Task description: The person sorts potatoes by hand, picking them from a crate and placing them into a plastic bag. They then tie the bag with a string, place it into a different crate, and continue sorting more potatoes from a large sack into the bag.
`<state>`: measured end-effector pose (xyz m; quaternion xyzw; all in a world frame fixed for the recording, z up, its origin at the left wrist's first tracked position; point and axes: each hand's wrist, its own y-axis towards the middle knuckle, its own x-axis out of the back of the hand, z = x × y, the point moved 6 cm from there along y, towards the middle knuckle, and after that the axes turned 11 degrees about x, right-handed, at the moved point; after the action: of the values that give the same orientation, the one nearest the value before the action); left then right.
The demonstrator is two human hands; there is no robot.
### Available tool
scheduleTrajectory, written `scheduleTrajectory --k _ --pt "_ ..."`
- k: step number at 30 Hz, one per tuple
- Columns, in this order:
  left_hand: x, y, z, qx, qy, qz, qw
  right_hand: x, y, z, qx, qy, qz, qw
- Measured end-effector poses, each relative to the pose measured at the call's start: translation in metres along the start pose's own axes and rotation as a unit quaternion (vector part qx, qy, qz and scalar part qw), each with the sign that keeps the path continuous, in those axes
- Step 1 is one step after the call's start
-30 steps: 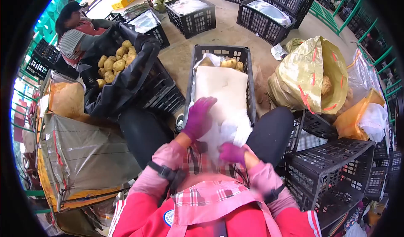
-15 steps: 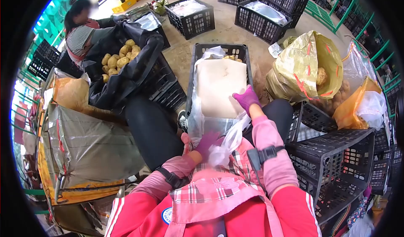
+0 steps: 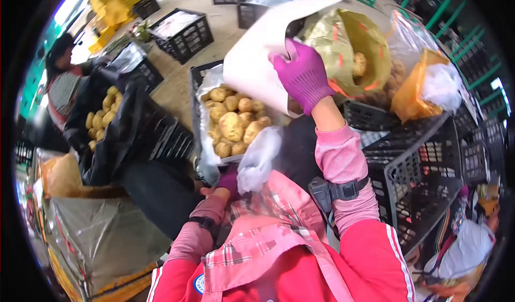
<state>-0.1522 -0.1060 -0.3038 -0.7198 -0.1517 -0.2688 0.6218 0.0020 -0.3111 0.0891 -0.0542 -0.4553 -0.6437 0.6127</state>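
My right hand (image 3: 303, 76), in a purple glove, pinches the edge of a large white sheet (image 3: 252, 60), which is lifted and curled to the right of the crate. Below it, potatoes (image 3: 233, 125) lie uncovered in a black crate (image 3: 197, 79) lined with clear plastic (image 3: 260, 160). My left hand (image 3: 229, 181), also gloved in purple, is at the crate's near edge beside the bunched plastic. Its fingers are mostly hidden.
A co-worker (image 3: 61, 82) sits at the left behind a black-lined crate of potatoes (image 3: 104, 117). A yellow-green sack (image 3: 370, 50) and an orange bag (image 3: 416, 90) stand at the right, above empty black crates (image 3: 424, 168). More crates (image 3: 182, 34) stand ahead.
My right hand has raised the white sheet off the crate, up and to the right, exposing the potatoes. The camera view has turned, and the surroundings appear shifted left.
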Motion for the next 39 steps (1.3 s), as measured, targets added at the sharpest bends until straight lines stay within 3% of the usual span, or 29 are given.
scheduleTrajectory --k 2,4,5,6,8,10,14,16,18,21,25,28,32,34,38,39 --pt "0.029 -0.012 0.002 -0.018 -0.059 -0.015 0.998 0.068 -0.022 0.021 0.113 -0.119 -0.219 0.962" --pt "0.077 -0.069 0.015 -0.105 -0.235 -0.182 0.949 0.076 -0.047 0.002 0.105 -0.218 -0.207 0.948" --pt "0.107 -0.096 0.028 -0.051 -0.261 -0.299 0.916 0.076 -0.062 -0.012 0.1 -0.264 -0.197 0.939" --pt "0.132 -0.127 0.041 0.005 -0.287 -0.412 0.865 0.068 -0.075 -0.04 0.018 -0.303 -0.127 0.944" --pt "0.196 -0.179 0.043 -0.113 -0.447 -0.481 0.746 0.057 -0.112 -0.082 0.013 -0.308 -0.193 0.931" --pt "0.246 -0.223 0.004 -0.219 -0.601 -0.395 0.659 0.046 -0.143 -0.111 -0.006 -0.317 -0.225 0.921" --pt "0.303 -0.222 -0.114 -0.434 -0.509 -0.327 0.667 0.012 -0.196 -0.164 -0.02 -0.282 -0.243 0.928" --pt "0.314 -0.21 -0.18 -0.416 -0.461 -0.302 0.723 0.0 -0.215 -0.184 -0.041 -0.296 -0.228 0.927" --pt "0.321 -0.165 -0.226 -0.353 -0.345 -0.394 0.775 -0.006 -0.224 -0.198 -0.056 -0.282 -0.235 0.928" --pt "0.333 -0.135 -0.275 -0.249 -0.308 -0.259 0.881 -0.012 -0.233 -0.22 -0.055 -0.263 -0.225 0.937" --pt "0.355 -0.087 -0.297 -0.232 -0.216 -0.403 0.858 -0.018 -0.254 -0.262 -0.292 -0.219 -0.282 0.887" --pt "0.353 -0.079 -0.31 -0.243 -0.229 -0.474 0.814 -0.028 -0.257 -0.266 -0.374 -0.152 -0.291 0.867" --pt "0.329 -0.05 -0.348 -0.222 -0.191 -0.484 0.824 -0.015 -0.247 -0.198 -0.185 -0.113 -0.295 0.93" --pt "0.311 -0.035 -0.363 -0.26 -0.227 -0.473 0.811 0.009 -0.236 -0.152 -0.168 0.032 -0.239 0.956" --pt "0.269 0.045 -0.383 -0.359 -0.354 -0.337 0.795 -0.002 -0.271 -0.129 -0.101 0.001 -0.192 0.976" --pt "0.259 0.059 -0.382 -0.308 -0.461 -0.123 0.823 0.008 -0.274 -0.121 -0.106 0.026 -0.205 0.973"
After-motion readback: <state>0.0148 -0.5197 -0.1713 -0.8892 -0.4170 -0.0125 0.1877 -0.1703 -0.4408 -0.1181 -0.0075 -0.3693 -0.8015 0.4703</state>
